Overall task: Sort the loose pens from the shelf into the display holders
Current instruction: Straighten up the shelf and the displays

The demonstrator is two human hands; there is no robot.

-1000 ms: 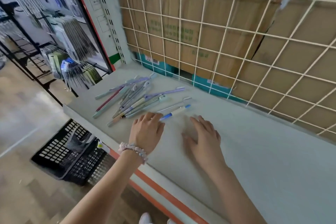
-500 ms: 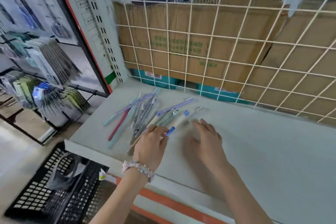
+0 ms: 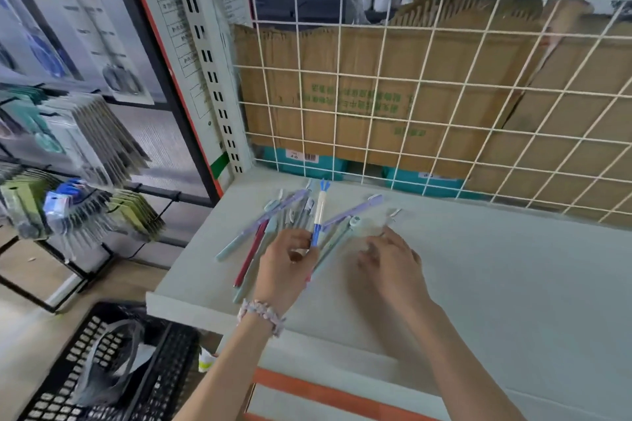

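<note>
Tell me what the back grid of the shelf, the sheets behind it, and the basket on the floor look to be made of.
Back grid: probably metal wire with a cream-white coating; thin, straight rods crossing in squares.
Sheets behind it: corrugated cardboard, matte brown, with torn, ragged top edges and green print.
Basket: likely moulded plastic, black, slightly glossy; a regular lattice of slots in its walls.

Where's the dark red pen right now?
Head view: the dark red pen lies on the shelf, at the pile's left side, just left of the left hand.
</note>
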